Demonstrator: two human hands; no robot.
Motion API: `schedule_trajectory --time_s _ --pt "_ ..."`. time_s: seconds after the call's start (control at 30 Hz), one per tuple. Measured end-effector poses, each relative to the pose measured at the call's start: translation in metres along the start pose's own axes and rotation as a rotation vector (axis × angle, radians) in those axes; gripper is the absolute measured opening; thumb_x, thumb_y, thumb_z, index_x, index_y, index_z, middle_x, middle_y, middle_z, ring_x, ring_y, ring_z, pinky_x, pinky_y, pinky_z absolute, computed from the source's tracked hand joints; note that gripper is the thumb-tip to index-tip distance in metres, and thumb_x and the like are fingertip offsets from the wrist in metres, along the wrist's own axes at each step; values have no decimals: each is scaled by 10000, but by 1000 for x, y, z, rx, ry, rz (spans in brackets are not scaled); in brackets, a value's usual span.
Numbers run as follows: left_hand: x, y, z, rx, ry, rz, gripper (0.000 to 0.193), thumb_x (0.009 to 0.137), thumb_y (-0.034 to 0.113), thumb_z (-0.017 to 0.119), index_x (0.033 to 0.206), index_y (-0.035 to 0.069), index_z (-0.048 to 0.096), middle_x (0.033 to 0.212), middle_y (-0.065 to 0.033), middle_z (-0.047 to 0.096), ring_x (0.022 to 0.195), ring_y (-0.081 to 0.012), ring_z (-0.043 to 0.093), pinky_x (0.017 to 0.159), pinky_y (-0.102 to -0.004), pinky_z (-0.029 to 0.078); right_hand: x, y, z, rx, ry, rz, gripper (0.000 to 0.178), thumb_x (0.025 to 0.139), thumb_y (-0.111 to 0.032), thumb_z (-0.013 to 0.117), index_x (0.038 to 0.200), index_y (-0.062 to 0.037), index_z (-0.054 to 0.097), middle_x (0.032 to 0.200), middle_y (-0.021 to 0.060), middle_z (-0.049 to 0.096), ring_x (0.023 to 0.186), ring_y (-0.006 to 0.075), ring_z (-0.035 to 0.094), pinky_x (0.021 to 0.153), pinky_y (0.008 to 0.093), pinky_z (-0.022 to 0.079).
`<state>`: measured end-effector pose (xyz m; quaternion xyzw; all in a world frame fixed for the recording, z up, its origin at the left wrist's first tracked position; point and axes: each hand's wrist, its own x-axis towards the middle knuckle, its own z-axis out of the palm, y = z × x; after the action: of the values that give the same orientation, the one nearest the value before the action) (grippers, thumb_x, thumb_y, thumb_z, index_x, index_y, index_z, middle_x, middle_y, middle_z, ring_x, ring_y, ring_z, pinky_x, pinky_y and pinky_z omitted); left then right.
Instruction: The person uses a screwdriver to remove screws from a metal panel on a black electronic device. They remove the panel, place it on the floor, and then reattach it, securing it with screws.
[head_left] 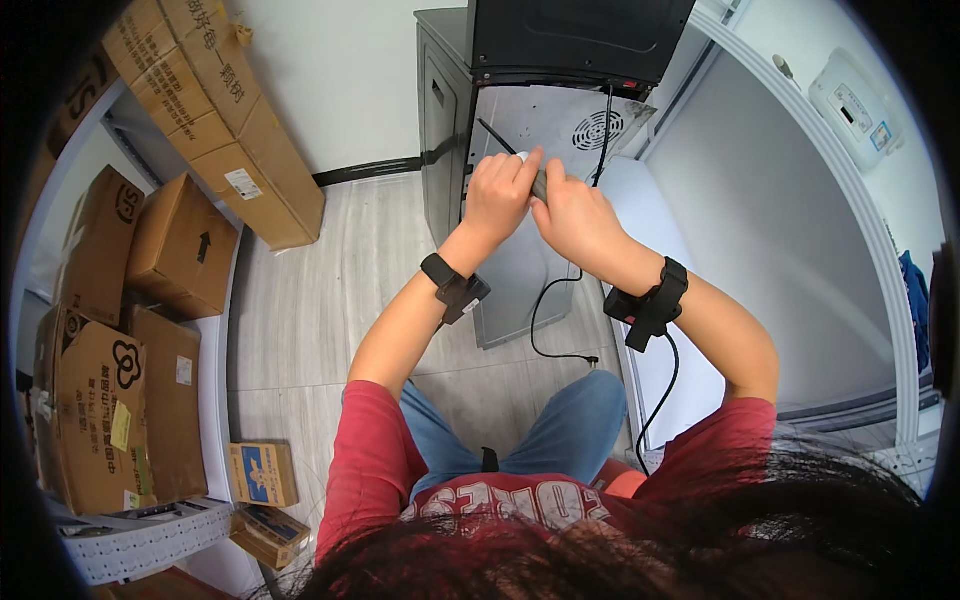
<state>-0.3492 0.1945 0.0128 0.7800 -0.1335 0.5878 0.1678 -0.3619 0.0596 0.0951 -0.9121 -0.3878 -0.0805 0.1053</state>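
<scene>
My left hand [497,196] and my right hand [580,217] are close together in front of a grey metal panel [545,120], both with fingers curled. Between them is a slim rod-shaped tool [496,135]; its thin dark shaft sticks out past my left fingers toward the upper left. A short grey part shows between the hands, and the fingers hide the rest. The panel has a round slotted vent [597,131] and belongs to a large black appliance [580,45]. A black power cord [607,130] hangs down its right side, its plug [592,360] near the floor.
Left, a shelf [150,535] carries several cardboard boxes [180,400]; a tall carton [235,130] leans by the wall. Small boxes [264,474] lie low beside the shelf. A dark grey cabinet [445,130] adjoins the appliance. To the right stands a white-framed rack [900,300].
</scene>
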Motion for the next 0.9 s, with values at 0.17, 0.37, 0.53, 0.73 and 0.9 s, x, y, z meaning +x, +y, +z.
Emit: schedule_trajectory --time_s 0.17,0.37,0.53,0.73,0.9 --pt "3 -4 3 4 -7 7 304 657 30 631 961 14 631 667 -52 493 634 -225 504 581 -333 390 -3 -3 -1 -190 149 -97 413 756 -117 623 1094 44 451 816 195 576 673 348 642 560 403 526" --pt "7 -2 7 8 -18 -58 425 663 34 670 1077 1 584 709 -66 527 657 -244 513 608 -354 402 -5 12 4 -458 276 -235 354 701 -76 640 999 22 475 744 130 547 606 261 646 499 339 519" --pt "-1 -26 7 108 -60 -287 724 669 93 742 1287 -53 394 758 -108 556 684 -297 526 644 -385 412 -7 12 3 -267 129 -78 261 808 -145 612 934 18 452 719 156 565 526 294 626 448 361 509" --pt "-9 -66 19 297 -165 -591 680 696 237 785 1137 -96 390 698 -202 601 694 -385 605 623 -432 472 -1 -8 -9 -219 114 -80 273 857 -201 587 928 20 442 727 183 580 535 316 630 461 374 519" --pt "-17 -70 23 313 -187 -568 553 724 252 760 1041 -47 419 700 -187 608 683 -373 605 618 -437 467 -2 -4 -7 -231 92 -49 283 857 -208 588 936 22 443 730 184 580 548 316 635 477 377 525"
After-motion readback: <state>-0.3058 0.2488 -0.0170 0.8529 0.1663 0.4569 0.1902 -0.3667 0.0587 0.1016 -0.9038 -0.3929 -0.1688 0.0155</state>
